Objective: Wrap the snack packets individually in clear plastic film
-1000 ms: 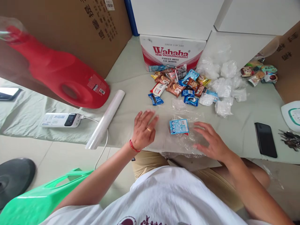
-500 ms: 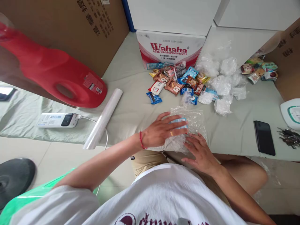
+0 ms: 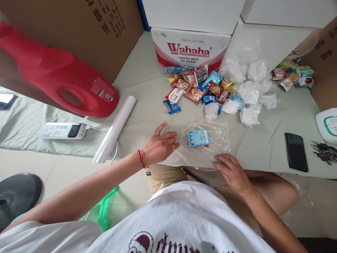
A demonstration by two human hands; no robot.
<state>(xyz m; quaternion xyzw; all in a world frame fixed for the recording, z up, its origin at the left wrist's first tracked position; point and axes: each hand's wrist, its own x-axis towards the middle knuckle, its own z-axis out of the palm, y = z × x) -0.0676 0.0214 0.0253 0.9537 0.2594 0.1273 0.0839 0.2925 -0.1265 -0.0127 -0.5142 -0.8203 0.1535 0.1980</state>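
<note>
On the tabletop (image 3: 143, 91), light-blue packet (image 3: 198, 137) lies on clear film (image 3: 219, 140); left hand (image 3: 161, 148) open, left of it; right hand (image 3: 233, 172) at film's near edge, grip unclear. Probably smoothing film; next calls for pinching an edge.

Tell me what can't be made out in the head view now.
Head view throughout:
Red item: mostly hidden beneath the light-blue packet.
The packet's fine print: too small.
Right hand: it hides whether it pinches the clear film.
Tablet-like device: cut off by the left edge.
</note>
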